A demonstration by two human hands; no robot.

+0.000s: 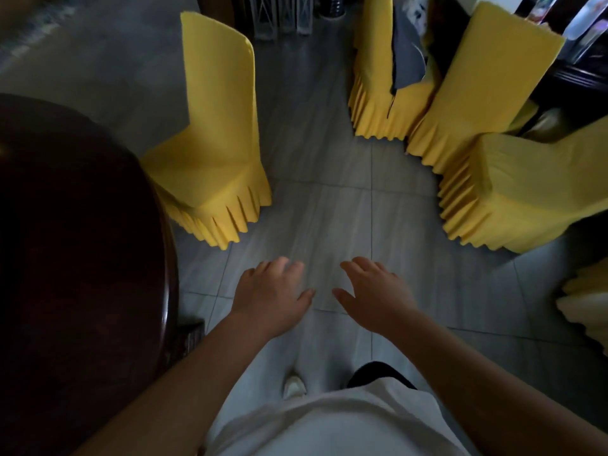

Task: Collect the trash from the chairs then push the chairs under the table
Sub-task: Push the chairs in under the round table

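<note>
A dark round wooden table [82, 245] fills the left side. One yellow-covered chair [214, 153] stands against its edge, seat partly tucked under, seat bare. Three more yellow-covered chairs stand at the right: one at the back [378, 103] with a dark grey cloth [406, 60] draped on it, a middle one [483, 80], and a nearer one [519, 189]. My left hand [273, 297] and my right hand [375, 291] hover side by side over the floor, palms down, fingers spread, holding nothing. I see no trash on the visible seats.
Grey tiled floor [329, 205] lies open between the table chair and the right-hand group. Another pale yellow skirt [585, 301] shows at the right edge. Metal frames [283, 14] and dark furniture [579, 70] stand at the back.
</note>
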